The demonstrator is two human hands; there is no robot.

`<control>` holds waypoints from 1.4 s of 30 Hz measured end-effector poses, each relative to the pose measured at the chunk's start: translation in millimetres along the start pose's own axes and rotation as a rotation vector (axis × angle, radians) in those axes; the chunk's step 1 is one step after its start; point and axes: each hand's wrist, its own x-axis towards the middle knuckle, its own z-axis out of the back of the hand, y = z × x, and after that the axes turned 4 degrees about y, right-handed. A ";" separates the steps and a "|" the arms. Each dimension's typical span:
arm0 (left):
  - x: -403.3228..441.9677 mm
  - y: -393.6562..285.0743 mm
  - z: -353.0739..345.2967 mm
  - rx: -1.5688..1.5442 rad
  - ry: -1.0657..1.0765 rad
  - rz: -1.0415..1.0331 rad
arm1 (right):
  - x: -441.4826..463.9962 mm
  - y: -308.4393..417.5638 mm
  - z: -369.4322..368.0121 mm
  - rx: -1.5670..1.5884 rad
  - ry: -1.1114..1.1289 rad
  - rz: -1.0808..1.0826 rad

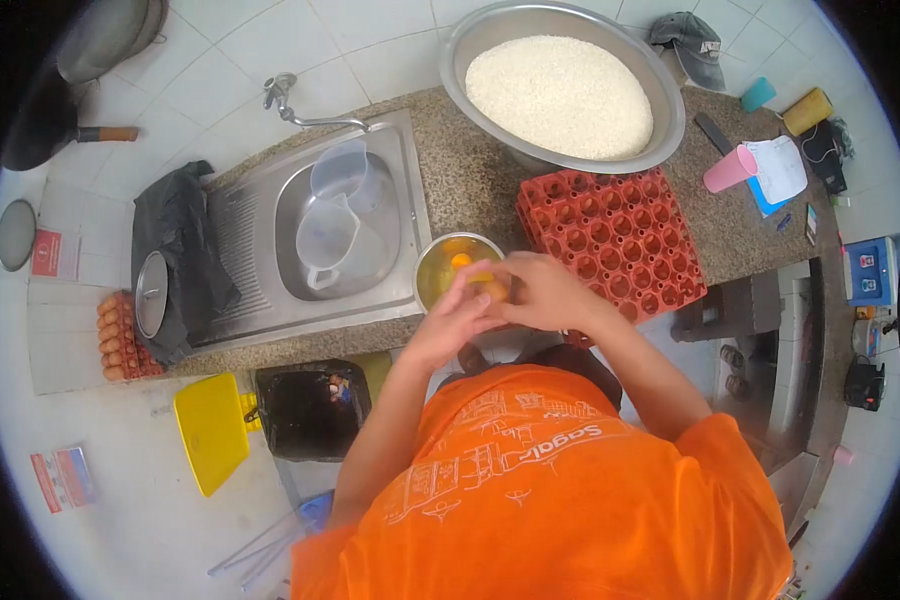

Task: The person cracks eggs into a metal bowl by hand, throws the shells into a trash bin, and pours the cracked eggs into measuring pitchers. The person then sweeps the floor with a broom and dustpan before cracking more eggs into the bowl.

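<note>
White square tiles line this kitchen's wall above a speckled stone counter (460, 160). Far left hangs a dark round pan (45, 130) with a wooden handle, its outer edge lost in darkness. Below, brown oval eggs (113, 335) sit in a reddish tray beside a crumpled black plastic bag (175, 230). Next comes a ribbed stainless-steel sink (245, 245) holding translucent plastic jugs (325, 235).

Just right of it, near the counter's front edge, I see a round, shiny metal bowl (425, 282) with orange egg yolks (460, 260) inside. The person's left hand (455, 320) and right hand (542, 290) meet over its right side, fingers bent and close together, covering part of the rim. Something brownish and rounded shows between them; I cannot tell whether they grip it.

Behind, a wide grey metal basin (667, 110) brims with white, grainy stuff, its rim overhanging stacked red, dimpled egg trays (620, 240). Rightmost on the counter, a smooth pink cup (730, 170) lies tilted by a paper.
</note>
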 end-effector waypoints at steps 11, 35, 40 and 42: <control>-0.7 -12.2 47.6 -0.201 -0.102 -0.109 | 27.3 15.7 -86.9 -0.003 -0.406 0.119; 30.4 3.5 89.3 0.965 -0.156 -0.234 | 22.8 -34.2 -89.2 0.083 -0.259 -0.023; 26.9 -5.2 89.1 1.223 -0.115 -0.427 | 20.5 -40.6 -90.3 0.035 -0.329 -0.032; 20.6 -12.6 84.2 1.512 -0.069 -0.565 | 16.8 -36.3 -84.8 -0.043 -0.338 -0.014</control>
